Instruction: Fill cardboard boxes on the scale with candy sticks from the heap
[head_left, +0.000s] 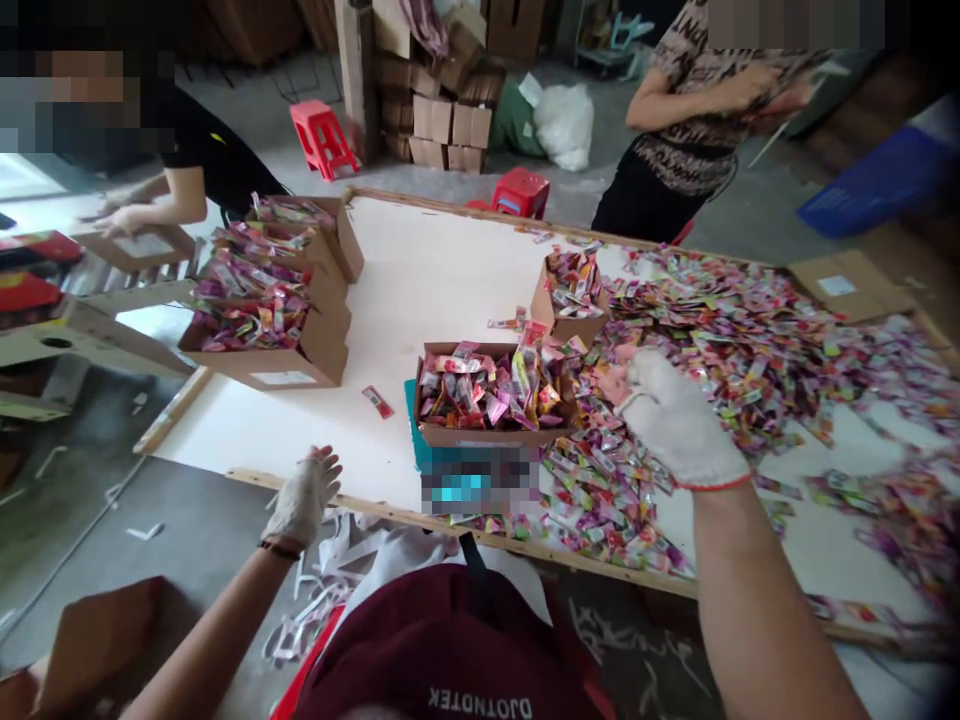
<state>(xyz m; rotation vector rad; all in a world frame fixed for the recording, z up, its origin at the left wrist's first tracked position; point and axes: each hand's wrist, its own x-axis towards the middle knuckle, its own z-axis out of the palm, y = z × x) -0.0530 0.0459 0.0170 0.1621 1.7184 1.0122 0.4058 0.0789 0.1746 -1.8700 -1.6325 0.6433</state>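
My left hand [304, 497], in a white glove with bare fingertips, hangs over the table's front edge. Its fingers are stretched out and hold nothing. My right hand [667, 415], gloved the same way, reaches over small candy packets at the right side of an open cardboard box [487, 436]. Its fingertips blur into the packets, so whether they grip any is unclear. Candy packets [487, 390] fill this box, which rests on a teal scale [417, 430] with a lit display. A smaller box [574, 325] of packets stands just behind it.
A large heap of packets [720, 330] covers the right of the white table [427, 250]. Several filled boxes [289, 367] stand at left. One person [187, 180] touches a box on a roller conveyor; another person [675, 130] stands behind. Red stools [322, 140] are beyond the table.
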